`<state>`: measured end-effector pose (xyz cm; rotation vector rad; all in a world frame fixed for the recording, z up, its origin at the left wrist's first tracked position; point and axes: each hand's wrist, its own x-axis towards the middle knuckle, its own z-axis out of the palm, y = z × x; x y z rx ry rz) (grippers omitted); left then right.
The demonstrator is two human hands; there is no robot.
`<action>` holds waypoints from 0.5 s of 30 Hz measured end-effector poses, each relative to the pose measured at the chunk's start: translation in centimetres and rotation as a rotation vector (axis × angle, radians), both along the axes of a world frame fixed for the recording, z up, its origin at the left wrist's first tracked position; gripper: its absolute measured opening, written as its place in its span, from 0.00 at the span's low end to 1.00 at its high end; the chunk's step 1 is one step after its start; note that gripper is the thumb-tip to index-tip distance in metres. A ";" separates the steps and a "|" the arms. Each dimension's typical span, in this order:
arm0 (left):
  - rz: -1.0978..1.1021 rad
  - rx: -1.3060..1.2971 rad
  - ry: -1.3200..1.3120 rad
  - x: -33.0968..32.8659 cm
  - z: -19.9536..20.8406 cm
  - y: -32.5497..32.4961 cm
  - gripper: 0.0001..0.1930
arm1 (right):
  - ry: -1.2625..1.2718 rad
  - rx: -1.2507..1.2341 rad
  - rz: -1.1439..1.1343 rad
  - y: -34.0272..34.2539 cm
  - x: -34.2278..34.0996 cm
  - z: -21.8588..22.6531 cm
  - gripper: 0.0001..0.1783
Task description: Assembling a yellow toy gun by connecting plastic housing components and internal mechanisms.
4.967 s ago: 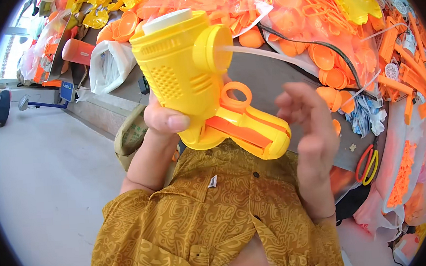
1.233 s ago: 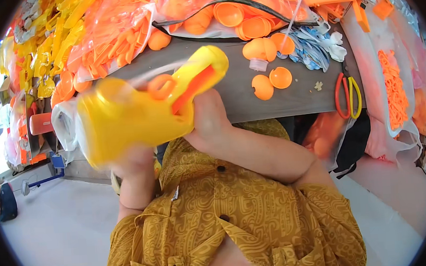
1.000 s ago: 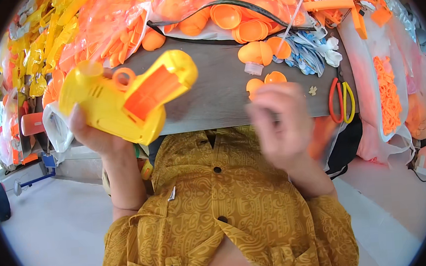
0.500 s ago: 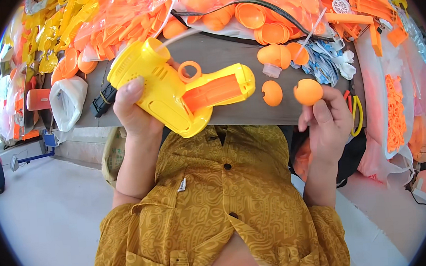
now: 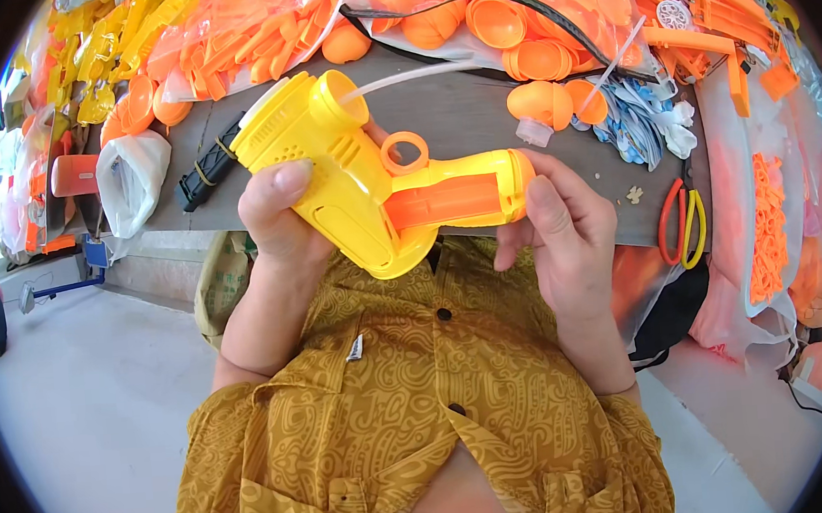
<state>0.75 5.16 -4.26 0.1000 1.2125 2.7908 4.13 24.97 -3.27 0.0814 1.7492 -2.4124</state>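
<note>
My left hand (image 5: 279, 213) is closed around the body of a yellow toy gun (image 5: 342, 156), its thumb on the near side. An orange ring (image 5: 406, 152) sits at the trigger place, and a long orange recess (image 5: 445, 200) runs along the handle. A clear thin tube (image 5: 408, 77) sticks out of the round yellow opening. My right hand (image 5: 566, 222) closes on the handle's far end, where a rounded orange-yellow edge (image 5: 522, 174) shows by the fingertips. Whether this edge is a separate cap is unclear; the fingers partly hide it.
Orange ball-shaped parts (image 5: 539, 105) lie beyond my right hand, near blue-and-white gloves (image 5: 645, 121). Red-and-yellow-handled scissors (image 5: 681, 223) rest at the table edge. Bags of orange parts (image 5: 253, 39) line the back; a white bag (image 5: 134, 185) and black banded bundle (image 5: 210, 170) are left.
My right hand has moved left to the handle's end; the orange ball piece it held no longer shows as a whole. The toy gun has shifted slightly right and down.
</note>
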 end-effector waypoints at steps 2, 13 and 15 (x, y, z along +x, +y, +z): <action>0.004 0.037 -0.004 0.1 0.1 0.1 0.31 | 0.053 0.000 0.091 0.5 0.0 0.0 0.20; -0.017 -0.177 0.013 0.8 0.6 -1.0 0.35 | -0.044 0.009 0.173 1.0 0.2 1.5 0.12; -0.045 -0.140 -0.004 1.0 0.5 -1.3 0.35 | -0.068 0.036 0.245 1.2 0.4 2.2 0.12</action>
